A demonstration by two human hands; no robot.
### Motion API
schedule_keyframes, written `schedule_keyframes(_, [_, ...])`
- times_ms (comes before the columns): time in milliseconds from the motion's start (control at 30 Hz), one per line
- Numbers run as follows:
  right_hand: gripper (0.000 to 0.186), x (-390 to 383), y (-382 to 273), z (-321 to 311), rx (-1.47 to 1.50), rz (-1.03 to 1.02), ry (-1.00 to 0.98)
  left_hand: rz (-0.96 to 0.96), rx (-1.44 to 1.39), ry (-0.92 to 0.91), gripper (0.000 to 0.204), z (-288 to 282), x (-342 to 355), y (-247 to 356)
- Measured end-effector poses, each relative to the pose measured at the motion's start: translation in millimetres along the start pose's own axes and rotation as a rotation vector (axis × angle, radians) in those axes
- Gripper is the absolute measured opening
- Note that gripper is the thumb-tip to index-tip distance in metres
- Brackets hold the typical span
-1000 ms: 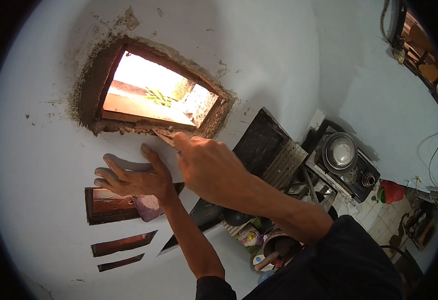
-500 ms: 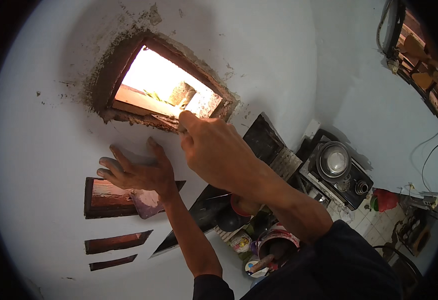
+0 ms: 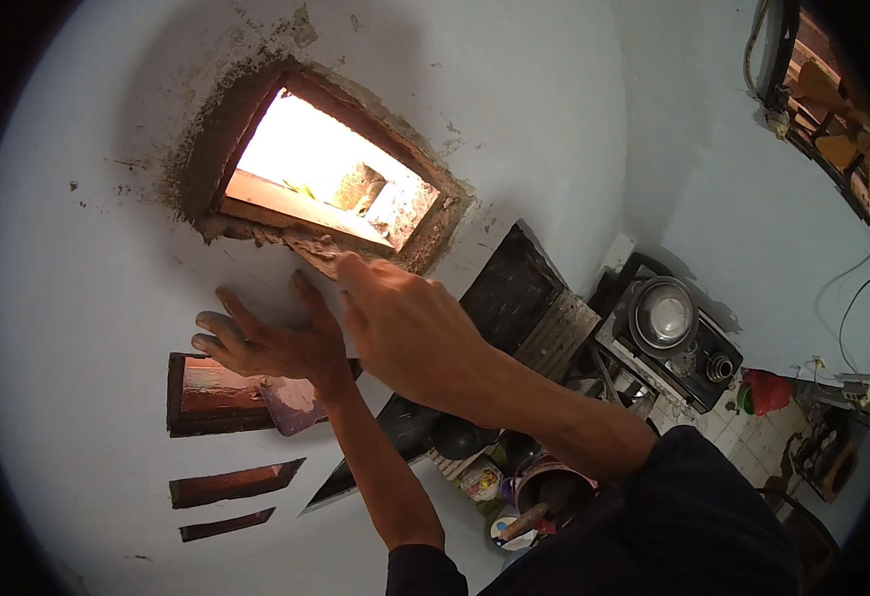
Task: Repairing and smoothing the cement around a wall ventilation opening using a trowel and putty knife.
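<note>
My right hand (image 3: 400,323) is closed round the handle of a small trowel, mostly hidden by the fingers. The trowel's flat blade (image 3: 318,256), smeared with grey-brown mortar, lies at the lower edge of a small window opening (image 3: 301,221). Rough mortar lines the opening's sides. Lower left of it, my left hand (image 3: 276,333) is spread against the white wall, its fingers apart. Beneath its palm shows a purplish flat piece with a rounded corner and a pale smear (image 3: 294,405); whether the hand touches it I cannot tell.
Slot-like openings (image 3: 231,484) pierce the wall at lower left. Below right are a dark slanted board (image 3: 505,278), a stove (image 3: 703,343) with a metal pot (image 3: 663,316), and a bucket (image 3: 554,482) among kitchen things. A fan (image 3: 837,119) stands at upper right.
My right hand has moved down and slightly left with the trowel, off the opening's lower right corner; more of the lower frame shows. My left hand has stayed in place.
</note>
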State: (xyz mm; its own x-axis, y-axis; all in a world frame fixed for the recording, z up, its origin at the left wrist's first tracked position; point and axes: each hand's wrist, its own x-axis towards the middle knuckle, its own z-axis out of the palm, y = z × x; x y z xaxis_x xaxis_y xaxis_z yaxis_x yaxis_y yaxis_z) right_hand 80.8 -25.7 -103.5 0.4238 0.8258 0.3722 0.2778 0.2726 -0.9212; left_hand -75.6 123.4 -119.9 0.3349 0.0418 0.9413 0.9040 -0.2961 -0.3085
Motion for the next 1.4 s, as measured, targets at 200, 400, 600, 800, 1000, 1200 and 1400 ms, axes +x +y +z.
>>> schedule_keyframes(200, [0.024,-2,45,-17,-0.001,-0.156,0.099,-0.002,0.007,-0.024,0.08,-4,-1,7])
schedule_keyframes(400, [0.037,22,53,2,-0.127,-0.606,0.103,0.006,-0.027,-0.035,0.077,-5,-3,-5])
schedule_keyframes(600, [0.046,-17,102,-11,-0.257,-0.468,0.018,0.019,-0.014,-0.042,0.073,-3,-2,0])
schedule_keyframes(800, [0.042,0,81,-1,-0.259,-0.529,0.088,0.016,-0.038,-0.048,0.074,-5,-1,-3])
schedule_keyframes(1000, [0.03,-38,81,-14,0.167,-0.196,0.142,0.016,0.035,-0.061,0.087,-6,-1,0])
schedule_keyframes(1200, [0.024,0,37,-27,0.038,0.153,-0.051,0.002,0.016,-0.041,0.092,-2,-3,-2])
schedule_keyframes(1400, [0.019,9,40,-2,-0.087,0.123,-0.049,0.002,0.011,-0.036,0.091,0,-4,-1])
